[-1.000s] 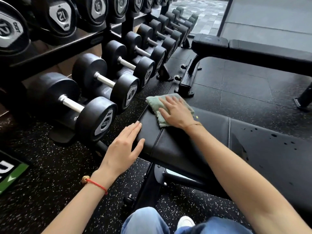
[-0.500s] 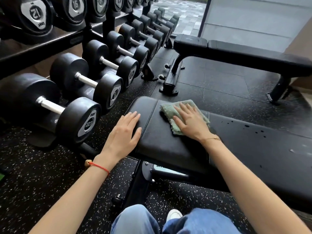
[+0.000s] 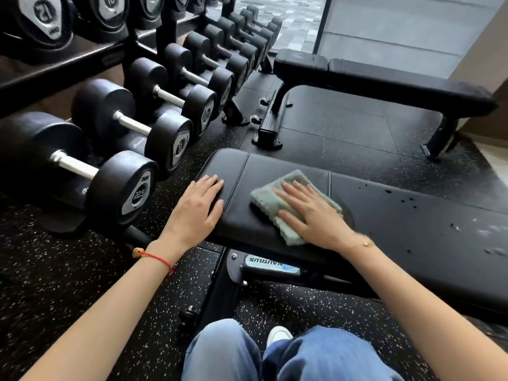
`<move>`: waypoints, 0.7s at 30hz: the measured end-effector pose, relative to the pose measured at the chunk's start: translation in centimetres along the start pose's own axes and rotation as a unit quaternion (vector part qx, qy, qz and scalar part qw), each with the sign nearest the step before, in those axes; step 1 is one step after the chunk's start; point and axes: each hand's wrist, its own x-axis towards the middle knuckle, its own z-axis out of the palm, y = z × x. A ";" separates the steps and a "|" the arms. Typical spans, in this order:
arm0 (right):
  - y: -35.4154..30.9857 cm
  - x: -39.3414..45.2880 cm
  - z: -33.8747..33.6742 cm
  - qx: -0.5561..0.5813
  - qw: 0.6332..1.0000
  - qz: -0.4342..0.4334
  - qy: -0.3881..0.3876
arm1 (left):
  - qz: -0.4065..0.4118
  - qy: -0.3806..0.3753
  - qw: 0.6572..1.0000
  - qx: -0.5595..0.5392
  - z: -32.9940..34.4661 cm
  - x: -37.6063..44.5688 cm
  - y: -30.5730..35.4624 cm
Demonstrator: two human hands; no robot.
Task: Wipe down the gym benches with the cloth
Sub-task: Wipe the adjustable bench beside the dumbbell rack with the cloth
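A black padded gym bench [image 3: 398, 224] runs from the centre to the right, with drops of liquid on its right part. A folded pale green cloth [image 3: 270, 203] lies on its left pad. My right hand [image 3: 310, 213] presses flat on the cloth with straight, spread fingers. My left hand [image 3: 196, 209] rests flat on the bench's left end, fingers straight, holding nothing. A second black bench [image 3: 384, 78] stands farther back.
A rack of black dumbbells [image 3: 123, 171] lines the left side, close to the near bench's end. The floor [image 3: 68, 284] is black speckled rubber. My knees in blue jeans [image 3: 275, 356] and a white shoe sit below the bench frame.
My right hand has slid the cloth rightward and nearer along the pad, towards the seam. My left hand stays on the bench end. The camera has shifted right.
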 end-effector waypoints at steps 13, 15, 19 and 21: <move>-10.7 2.5 4.3 -0.167 0.978 -0.124 0.033 | -0.010 0.036 0.998 -0.042 -2.3 -7.1 -2.5; -10.1 1.5 4.0 -0.169 0.977 -0.124 0.044 | -0.004 0.035 0.998 -0.042 -2.3 -7.1 -2.7; -4.9 -4.9 3.2 -0.181 0.970 -0.116 0.116 | -0.005 0.040 0.998 -0.039 -2.2 -7.2 -2.7; -3.9 -5.6 3.0 -0.170 0.972 -0.106 0.125 | -0.008 0.041 0.998 -0.040 -2.1 -7.3 -2.5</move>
